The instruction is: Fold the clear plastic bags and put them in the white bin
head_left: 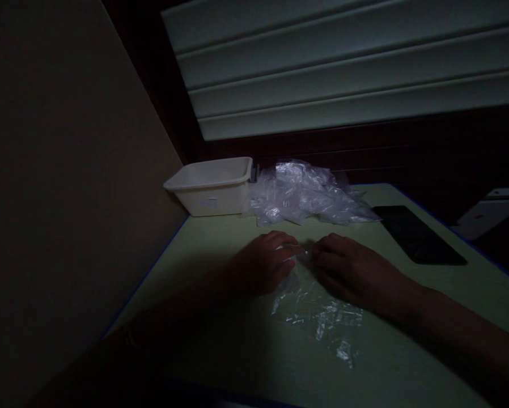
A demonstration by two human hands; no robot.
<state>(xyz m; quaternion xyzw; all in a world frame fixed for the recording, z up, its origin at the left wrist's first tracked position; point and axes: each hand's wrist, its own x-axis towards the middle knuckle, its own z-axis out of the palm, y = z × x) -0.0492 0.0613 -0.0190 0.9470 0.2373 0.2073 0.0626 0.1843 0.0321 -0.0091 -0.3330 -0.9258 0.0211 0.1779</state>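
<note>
A clear plastic bag (318,314) lies crumpled flat on the pale green table (220,238) in front of me. My left hand (263,263) rests on the bag's far left corner, its fingers curled and pinching the plastic. Just to its right, my right hand (352,272) has its fingers bent down on the bag's far edge. The fingertips of both hands nearly meet at the bag's top edge. The scene is dim.
A heap of clear plastic bags (301,192) lies at the back of the table. A white plastic bin (212,186) stands left of the heap. A black flat slab (418,233) lies at the right. A wall runs along the left.
</note>
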